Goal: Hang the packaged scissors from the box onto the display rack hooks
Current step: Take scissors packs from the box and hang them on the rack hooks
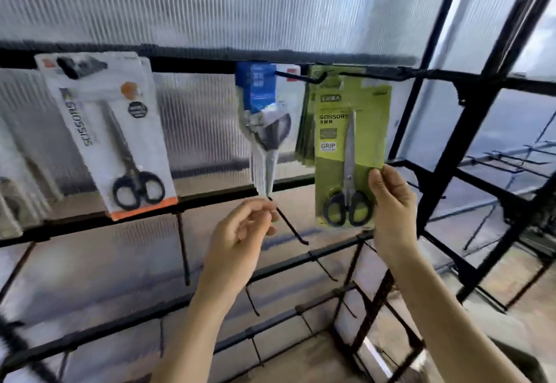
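A green packaged pair of scissors (350, 154) hangs at the front of a stack of like packs on a black hook (319, 77) of the display rack (469, 130). My right hand (391, 205) pinches its lower right edge. My left hand (243, 232) is below the tip of a blue-carded pair of scissors (264, 130) on the neighbouring hook, fingers curled loosely with nothing clearly in them. A white and orange scissors pack (108, 133) hangs tilted at the left. The box is out of view.
Bare black hooks (291, 226) stick out from the lower rails under my hands. More white packs (18, 166) hang at the far left. A ribbed translucent wall stands behind the rack. A second rack section with wire hooks (511, 160) angles off to the right.
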### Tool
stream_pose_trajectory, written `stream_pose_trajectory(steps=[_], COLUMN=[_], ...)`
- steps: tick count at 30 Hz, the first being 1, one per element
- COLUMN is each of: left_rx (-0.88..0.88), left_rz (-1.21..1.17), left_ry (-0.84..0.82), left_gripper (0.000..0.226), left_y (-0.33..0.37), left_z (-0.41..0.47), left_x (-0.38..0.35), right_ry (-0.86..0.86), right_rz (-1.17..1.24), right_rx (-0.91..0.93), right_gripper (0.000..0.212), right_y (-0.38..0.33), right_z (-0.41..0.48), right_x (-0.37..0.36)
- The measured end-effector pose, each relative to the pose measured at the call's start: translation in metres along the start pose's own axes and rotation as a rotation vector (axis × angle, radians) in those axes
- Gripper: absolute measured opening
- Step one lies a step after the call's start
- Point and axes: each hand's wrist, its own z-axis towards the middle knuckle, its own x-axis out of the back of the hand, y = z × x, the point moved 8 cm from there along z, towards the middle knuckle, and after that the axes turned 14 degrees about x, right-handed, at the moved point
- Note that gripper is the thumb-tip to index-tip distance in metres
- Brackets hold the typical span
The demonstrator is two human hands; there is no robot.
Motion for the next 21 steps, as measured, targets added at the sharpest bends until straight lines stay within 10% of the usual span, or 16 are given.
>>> stream_pose_trajectory(steps=[21], left_rx=[-0.015], left_rz=[-0.068], left_ry=[0.191], left_gripper=[0.022], left_y=[0.004], left_z=[0.035], left_x=[-0.134], right_ry=[-0.298], right_rz=[-0.077], right_rx=[0.104], right_gripper=[0.021], right_y=[-0.012], right_z=[0.108], right_x=[0.080])
